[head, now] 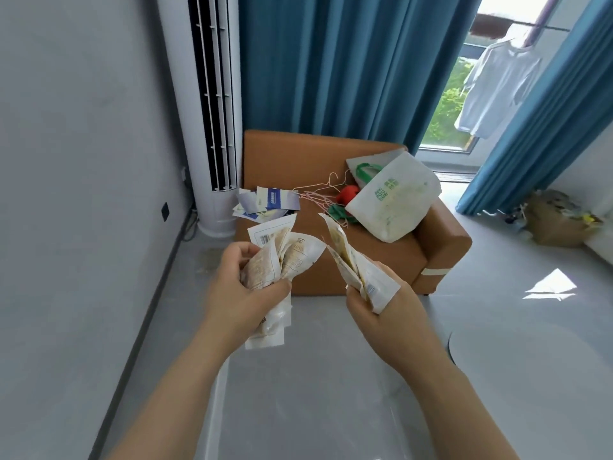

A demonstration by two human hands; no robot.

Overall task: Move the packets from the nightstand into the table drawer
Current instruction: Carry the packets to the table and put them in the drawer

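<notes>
My left hand (243, 293) grips a crumpled bunch of white and beige packets (282, 257), some sticking up and one hanging below the palm. My right hand (381, 310) holds a second fan of the same packets (351, 263), pointing up and to the left. Both hands are raised in front of me over the grey floor. Neither a nightstand nor a table drawer is in view.
An orange sofa (441, 247) stands ahead, carrying blue and white leaflets (268, 202), wire hangers (323, 190) and a white bag with green print (394, 200). A tall white air conditioner (212, 111) stands at the left, blue curtains (348, 61) behind, a round white table edge (530, 343) at the right.
</notes>
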